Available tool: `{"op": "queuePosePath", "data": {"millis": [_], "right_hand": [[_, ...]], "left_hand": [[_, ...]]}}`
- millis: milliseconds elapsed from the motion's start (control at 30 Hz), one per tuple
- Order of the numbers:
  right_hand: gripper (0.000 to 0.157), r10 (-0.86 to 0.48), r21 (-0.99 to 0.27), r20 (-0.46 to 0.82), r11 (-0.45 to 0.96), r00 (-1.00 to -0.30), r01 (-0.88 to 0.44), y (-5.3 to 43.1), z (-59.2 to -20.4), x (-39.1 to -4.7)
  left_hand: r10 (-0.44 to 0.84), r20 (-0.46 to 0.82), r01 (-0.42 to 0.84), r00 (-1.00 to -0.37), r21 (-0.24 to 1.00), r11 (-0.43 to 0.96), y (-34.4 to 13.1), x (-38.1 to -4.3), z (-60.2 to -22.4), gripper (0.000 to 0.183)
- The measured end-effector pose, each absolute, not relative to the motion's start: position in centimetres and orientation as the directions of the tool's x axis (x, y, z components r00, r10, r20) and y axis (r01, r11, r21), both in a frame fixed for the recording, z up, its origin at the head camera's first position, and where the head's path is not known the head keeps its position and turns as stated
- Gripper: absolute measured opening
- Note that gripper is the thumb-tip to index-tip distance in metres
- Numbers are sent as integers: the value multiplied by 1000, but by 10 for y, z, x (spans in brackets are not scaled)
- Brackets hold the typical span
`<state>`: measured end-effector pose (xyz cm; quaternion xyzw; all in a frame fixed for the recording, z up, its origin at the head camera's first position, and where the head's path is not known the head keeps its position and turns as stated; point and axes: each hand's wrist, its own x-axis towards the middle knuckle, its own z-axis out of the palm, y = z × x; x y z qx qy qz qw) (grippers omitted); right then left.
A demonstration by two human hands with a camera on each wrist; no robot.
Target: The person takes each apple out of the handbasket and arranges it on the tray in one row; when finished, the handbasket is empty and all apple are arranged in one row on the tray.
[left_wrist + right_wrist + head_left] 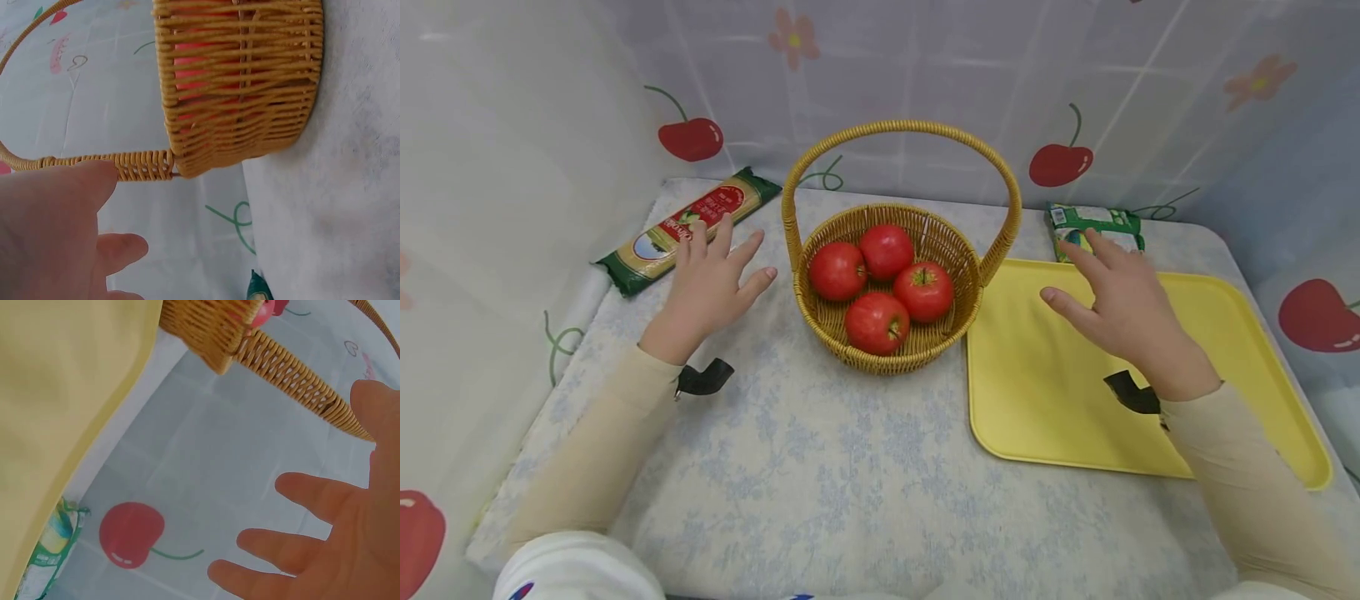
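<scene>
Yellow rectangular tray (1037,392) partly hidden
Right hand (1138,321) covers some; left wrist view crops the golden wicker basket (269,94).

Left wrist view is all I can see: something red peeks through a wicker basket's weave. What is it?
Observer: The head view shows four red apples inside the wicker basket.
Visitor: And that little green tip at the bottom of my picture?
Observer: It looks like the end of a long packet with a red label.
Visitor: Where's the other hand?
Observer: The right hand is above the yellow tray, fingers spread, holding nothing.
</scene>
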<state>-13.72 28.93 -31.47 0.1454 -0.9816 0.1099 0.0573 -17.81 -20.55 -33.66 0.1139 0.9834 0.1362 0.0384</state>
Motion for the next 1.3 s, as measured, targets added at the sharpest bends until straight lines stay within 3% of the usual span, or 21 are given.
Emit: {"op": "queuePosePath", "data": {"millis": [533, 767, 1033, 1300], "right_hand": [[63, -359, -248, 140, 890, -923, -384, 255, -311, -126], [57, -411, -228, 203, 863, -889, -451, 243, -312, -124], [57, -449, -219, 174, 850, -877, -479, 228, -309, -125], [54, -489, -246, 243, 804, -837, -541, 213, -311, -126]], "left_hand": [[298, -69, 272, -952, 260, 927, -190, -152, -344, 66], [335, -35, 314, -941, 272, 910, -182, -141, -349, 64], [365, -42, 343, -930, 257, 904, -172, -133, -352, 63], [386, -63, 357, -921, 267, 895, -161, -126, -358, 64]]}}
